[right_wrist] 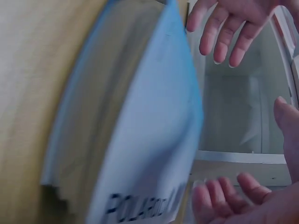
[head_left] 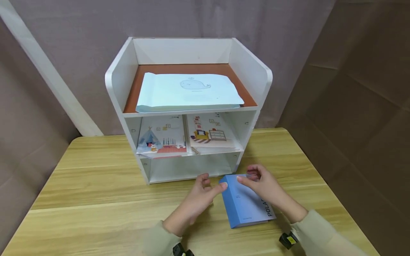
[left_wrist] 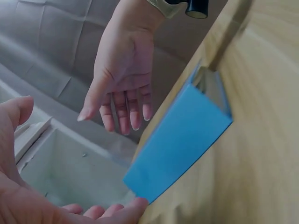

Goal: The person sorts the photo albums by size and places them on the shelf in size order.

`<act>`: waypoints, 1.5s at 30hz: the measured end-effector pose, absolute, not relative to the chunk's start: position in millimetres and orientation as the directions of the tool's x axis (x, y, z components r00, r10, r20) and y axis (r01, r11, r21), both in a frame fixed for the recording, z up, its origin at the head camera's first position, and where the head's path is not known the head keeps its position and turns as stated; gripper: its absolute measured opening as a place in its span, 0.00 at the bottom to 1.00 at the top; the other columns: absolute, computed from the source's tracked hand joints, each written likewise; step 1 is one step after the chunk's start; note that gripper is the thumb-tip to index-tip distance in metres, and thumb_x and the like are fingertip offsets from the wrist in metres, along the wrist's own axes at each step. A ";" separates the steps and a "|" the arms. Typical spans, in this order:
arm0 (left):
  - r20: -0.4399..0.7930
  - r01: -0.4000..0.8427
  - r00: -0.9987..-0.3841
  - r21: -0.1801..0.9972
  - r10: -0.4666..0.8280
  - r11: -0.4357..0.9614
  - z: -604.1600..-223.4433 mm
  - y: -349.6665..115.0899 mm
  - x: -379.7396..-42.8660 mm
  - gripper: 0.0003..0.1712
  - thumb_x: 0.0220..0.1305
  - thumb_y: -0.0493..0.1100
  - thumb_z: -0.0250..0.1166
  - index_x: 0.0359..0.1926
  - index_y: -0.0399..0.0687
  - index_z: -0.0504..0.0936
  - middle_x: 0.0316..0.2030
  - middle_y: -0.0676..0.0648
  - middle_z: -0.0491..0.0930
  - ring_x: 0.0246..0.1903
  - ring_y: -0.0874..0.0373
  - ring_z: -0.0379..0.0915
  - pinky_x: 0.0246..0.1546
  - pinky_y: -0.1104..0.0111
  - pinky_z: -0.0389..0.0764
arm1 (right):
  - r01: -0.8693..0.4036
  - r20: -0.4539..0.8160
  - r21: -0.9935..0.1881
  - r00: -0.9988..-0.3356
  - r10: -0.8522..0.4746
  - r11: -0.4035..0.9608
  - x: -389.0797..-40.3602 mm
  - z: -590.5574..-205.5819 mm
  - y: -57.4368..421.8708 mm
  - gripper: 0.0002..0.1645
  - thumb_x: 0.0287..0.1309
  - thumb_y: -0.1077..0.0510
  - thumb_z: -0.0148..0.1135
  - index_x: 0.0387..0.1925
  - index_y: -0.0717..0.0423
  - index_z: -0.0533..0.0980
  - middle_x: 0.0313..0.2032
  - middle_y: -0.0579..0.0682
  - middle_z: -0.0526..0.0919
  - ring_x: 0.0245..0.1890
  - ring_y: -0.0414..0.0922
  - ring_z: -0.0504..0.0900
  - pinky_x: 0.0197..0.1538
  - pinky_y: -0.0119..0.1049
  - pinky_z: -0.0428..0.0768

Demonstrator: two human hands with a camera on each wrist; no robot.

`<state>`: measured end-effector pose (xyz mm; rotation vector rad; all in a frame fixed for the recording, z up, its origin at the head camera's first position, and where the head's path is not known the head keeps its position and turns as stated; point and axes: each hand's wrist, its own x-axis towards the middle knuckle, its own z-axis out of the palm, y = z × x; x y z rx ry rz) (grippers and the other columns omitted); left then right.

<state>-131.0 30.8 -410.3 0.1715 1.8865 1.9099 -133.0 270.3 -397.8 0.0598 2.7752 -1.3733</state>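
Note:
A thick blue book [head_left: 246,201] with POLAR lettering lies flat on the table by the shelf's front right corner. My left hand [head_left: 201,193] is at its spine side, fingers relaxed and thumb near the spine's top corner. In the left wrist view, its fingertips overlap the lower end of the blue spine [left_wrist: 180,140]. Over the cover's far end is my right hand [head_left: 262,183], fingers loosely bent with a gap between thumb and fingers. Page edges show in the right wrist view, between the covers of the book [right_wrist: 154,126]. Neither hand grips anything.
A white shelf unit [head_left: 189,51] stands at the back of the wooden table [head_left: 96,199]. A large pad with a whale drawing [head_left: 192,94] lies on top. Illustrated booklets [head_left: 163,135] fill the middle level. A brown fabric wall [head_left: 362,106] borders the right.

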 end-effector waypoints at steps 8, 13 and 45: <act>-0.297 -0.315 -0.865 0.949 0.404 0.023 -418.3 42.3 -117.2 0.61 0.54 0.61 0.70 0.73 0.34 0.46 0.69 0.29 0.50 0.53 0.33 0.70 0.55 0.45 0.73 | 0.145 -0.121 -0.727 -0.989 0.083 0.671 -116.3 -410.2 283.2 0.64 0.51 0.34 0.68 0.70 0.70 0.48 0.66 0.74 0.55 0.66 0.67 0.57 0.63 0.61 0.64; -0.334 -0.367 -0.837 0.930 0.433 0.010 -424.0 46.8 -113.6 0.60 0.55 0.58 0.71 0.73 0.33 0.45 0.68 0.28 0.50 0.59 0.32 0.63 0.53 0.46 0.75 | 0.219 -0.194 -0.744 -0.975 0.109 0.631 -111.9 -417.4 289.5 0.69 0.50 0.34 0.69 0.71 0.71 0.40 0.67 0.76 0.49 0.67 0.69 0.52 0.64 0.62 0.61; -0.411 -0.564 -0.765 0.799 0.495 -0.208 -434.2 60.6 -114.9 0.35 0.55 0.44 0.69 0.56 0.28 0.65 0.59 0.34 0.62 0.61 0.37 0.58 0.54 0.42 0.72 | 0.470 -0.475 -0.822 -0.877 0.069 0.320 -115.0 -428.0 293.3 0.37 0.61 0.42 0.64 0.55 0.70 0.68 0.33 0.58 0.82 0.28 0.50 0.84 0.29 0.43 0.84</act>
